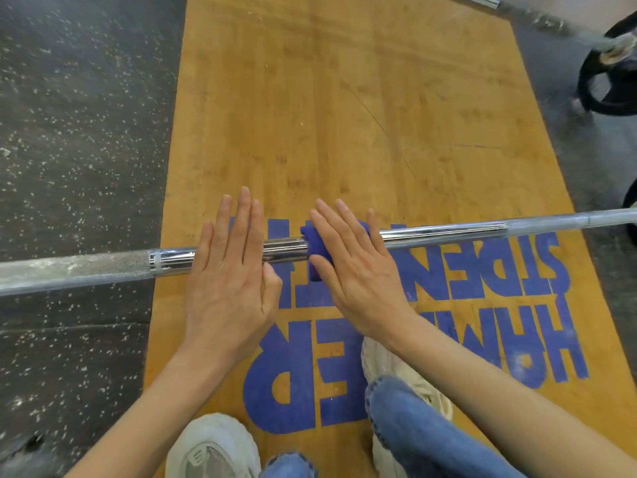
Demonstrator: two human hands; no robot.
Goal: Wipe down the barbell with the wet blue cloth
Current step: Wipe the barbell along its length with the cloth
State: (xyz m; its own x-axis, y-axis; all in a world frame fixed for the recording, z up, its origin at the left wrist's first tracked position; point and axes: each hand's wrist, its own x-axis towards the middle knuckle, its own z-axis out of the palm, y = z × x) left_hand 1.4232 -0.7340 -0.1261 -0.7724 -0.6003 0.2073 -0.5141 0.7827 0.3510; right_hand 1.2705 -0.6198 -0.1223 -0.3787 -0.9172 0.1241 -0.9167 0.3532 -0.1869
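A long steel barbell [448, 231] lies across the wooden platform from left to right, its middle chromed and shiny, its left part dull and knurled. A blue cloth [315, 248] is draped over the bar near the centre. My right hand [355, 267] lies flat on the cloth with straight fingers, pressing it onto the bar. My left hand [231, 270] rests flat on the bare bar just left of the cloth, fingers straight and pointing away from me.
The wooden platform [344, 115] carries large blue lettering and is bordered by black speckled rubber flooring [79, 132]. A black weight plate [610, 70] stands at the upper right, another bar end [482, 0] at the top. My shoes [213, 446] stand near the bottom.
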